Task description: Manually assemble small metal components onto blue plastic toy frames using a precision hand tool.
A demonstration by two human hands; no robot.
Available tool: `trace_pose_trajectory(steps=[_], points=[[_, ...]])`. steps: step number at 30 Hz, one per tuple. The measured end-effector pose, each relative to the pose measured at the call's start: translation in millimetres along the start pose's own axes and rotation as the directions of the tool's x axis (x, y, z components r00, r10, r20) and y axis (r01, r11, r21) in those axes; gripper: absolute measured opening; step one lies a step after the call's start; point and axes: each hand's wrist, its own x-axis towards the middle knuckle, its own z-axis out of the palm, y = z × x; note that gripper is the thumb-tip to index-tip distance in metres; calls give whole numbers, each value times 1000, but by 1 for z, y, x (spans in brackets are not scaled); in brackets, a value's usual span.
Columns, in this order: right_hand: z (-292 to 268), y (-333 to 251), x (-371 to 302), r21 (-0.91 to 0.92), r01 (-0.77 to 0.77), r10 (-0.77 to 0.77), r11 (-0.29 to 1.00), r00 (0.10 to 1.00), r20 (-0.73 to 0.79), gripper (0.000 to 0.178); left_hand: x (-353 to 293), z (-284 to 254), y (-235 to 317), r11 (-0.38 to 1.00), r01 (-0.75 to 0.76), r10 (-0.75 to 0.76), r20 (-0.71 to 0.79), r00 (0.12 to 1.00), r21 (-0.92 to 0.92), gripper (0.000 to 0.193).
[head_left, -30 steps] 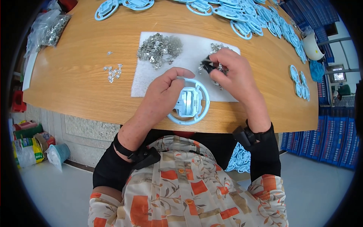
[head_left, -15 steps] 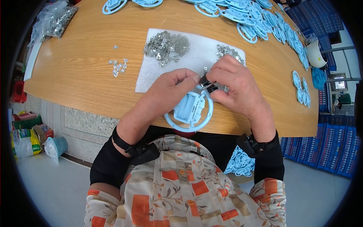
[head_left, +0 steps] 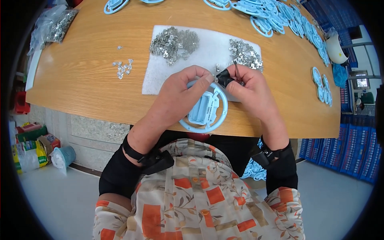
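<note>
While the left hand (head_left: 184,91) is gripping the upper-left rim of a light-blue ring frame (head_left: 207,108), thumb and index are pinching together near the rim's top. Frame is sitting at the table's near edge, in front of the torso. Right hand (head_left: 253,86) is closing thumb and fingers around a thin dark tool (head_left: 237,73), with a black piece (head_left: 225,78) showing at the fingertips; can't tell if that's part of the tool or a finger cover. Both sets of fingertips are nearly meeting above the frame; any part between them is too small to make out. White mat (head_left: 214,36) is lying just beyond, carrying a left metal pile (head_left: 170,45) and a right metal pile (head_left: 245,54). Loose small pieces (head_left: 123,69) are lying left of the mat.
</note>
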Motion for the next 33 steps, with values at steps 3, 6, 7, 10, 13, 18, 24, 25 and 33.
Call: trace_pose_trajectory(steps=[3,6,7,10,13,18,24,25,33], points=[[1,-4,0,147,-32,25,989,998,51,10,1,-2,0,997,-3,4,-13,1000,79,23],[1,-7,-8,119,4,3,993,999,-52,8,3,-5,-4,993,81,-85,-36,996,-90,26],[1,-8,-12,98,28,-23,995,999,-49,7,3,-8,-5,994,85,-86,-10,996,-65,25],[-2,2,-19,52,93,-90,994,995,-45,8,-1,-13,0,991,106,-106,5,994,-80,27],[1,4,-29,112,135,-128,984,989,-72,8,-5,-13,2,987,43,-55,-76,996,-155,28],[18,14,-50,428,4,21,904,998,-53,10,-3,-8,8,976,-55,7,-223,975,-209,31],[15,9,-48,364,-25,18,931,1000,21,10,-9,-8,3,936,-52,-3,-157,988,-348,35],[11,8,-49,279,57,-68,959,997,28,10,-8,-12,6,959,-119,83,-146,986,-258,37],[-13,-29,-50,18,102,-103,995,958,268,17,8,-34,62,928,-42,-160,499,852,370,53]])
